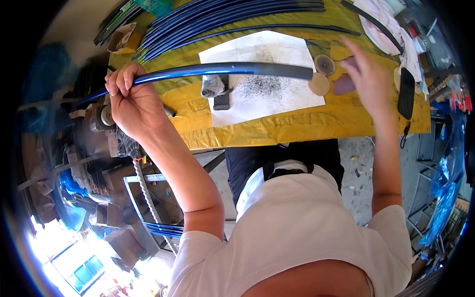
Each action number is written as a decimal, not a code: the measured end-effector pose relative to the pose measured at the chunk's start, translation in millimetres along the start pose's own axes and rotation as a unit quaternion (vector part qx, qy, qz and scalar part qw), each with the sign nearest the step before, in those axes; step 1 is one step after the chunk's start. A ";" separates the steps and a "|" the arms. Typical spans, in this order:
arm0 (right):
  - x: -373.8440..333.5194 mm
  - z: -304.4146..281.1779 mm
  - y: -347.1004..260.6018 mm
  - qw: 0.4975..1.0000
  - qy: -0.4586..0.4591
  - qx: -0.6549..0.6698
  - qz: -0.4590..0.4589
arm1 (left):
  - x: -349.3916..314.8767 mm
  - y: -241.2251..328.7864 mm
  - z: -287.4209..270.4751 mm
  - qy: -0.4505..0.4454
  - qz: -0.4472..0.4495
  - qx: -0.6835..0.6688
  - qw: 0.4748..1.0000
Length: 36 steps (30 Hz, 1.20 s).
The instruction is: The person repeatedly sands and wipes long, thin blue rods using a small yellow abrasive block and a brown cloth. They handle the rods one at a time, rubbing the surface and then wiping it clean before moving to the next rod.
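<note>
My left hand [132,99] is closed around a long, glossy dark-blue rod [198,71]. It tapers to the left and ends in a thick, matte grey-black section on the right. The rod hangs over a white paper sheet [297,52] strewn with dark dust. My right hand [366,79], blurred by motion, is over the right part of the table, its index finger stretched out and nothing visibly gripped. Close to its fingers are a maroon-brown scrap [344,85], a tan disc [319,84] and a grey round piece [324,65].
Several blue rods [232,15] lie along the back of the yellow-covered table [237,134]. On the paper rests a dark block [221,101] beside a crumpled grey wad [213,86]. A black phone [406,93] and a white cloth [383,29] are at the right; a small cardboard box [124,38] stands back left.
</note>
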State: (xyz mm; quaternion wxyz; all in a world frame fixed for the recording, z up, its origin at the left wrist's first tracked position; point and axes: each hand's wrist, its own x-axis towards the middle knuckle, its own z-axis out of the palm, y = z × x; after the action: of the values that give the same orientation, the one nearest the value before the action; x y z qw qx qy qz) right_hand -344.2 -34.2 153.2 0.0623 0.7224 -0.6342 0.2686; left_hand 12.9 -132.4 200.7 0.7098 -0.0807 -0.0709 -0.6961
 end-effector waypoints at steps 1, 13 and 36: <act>-0.2 -1.9 3.8 0.999 0.003 0.045 0.023 | -2.7 0.7 1.8 0.001 -0.011 -0.018 1.000; 1.5 -7.6 0.5 0.990 -0.021 0.137 0.016 | -23.2 -1.2 17.4 -0.044 -0.034 -0.078 0.995; -23.1 3.4 -53.1 0.690 -0.096 0.681 0.223 | -31.4 81.0 -40.5 0.142 0.086 0.839 0.518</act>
State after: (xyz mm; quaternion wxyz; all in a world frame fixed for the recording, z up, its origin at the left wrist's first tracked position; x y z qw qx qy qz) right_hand -293.9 -5.3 152.8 -0.5698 0.4255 -0.4219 0.5624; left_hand 92.8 -108.9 153.2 0.5058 0.6463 -0.5130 -0.2515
